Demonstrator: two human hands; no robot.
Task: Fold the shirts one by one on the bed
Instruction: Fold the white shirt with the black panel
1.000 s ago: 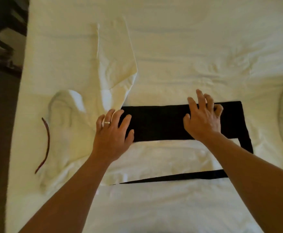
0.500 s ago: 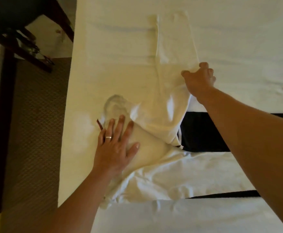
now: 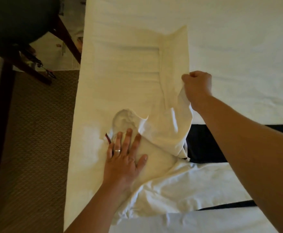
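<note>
The white shirt [image 3: 160, 132] is pressed flat by the left hand [image 3: 125, 158] and its sleeve gripped by the right hand [image 3: 197, 86] on the bed [image 3: 238, 47].

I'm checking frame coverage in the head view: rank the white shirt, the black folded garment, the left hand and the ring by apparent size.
1. white shirt
2. black folded garment, partly hidden by the right arm, so its rank is unsure
3. left hand
4. ring
</note>
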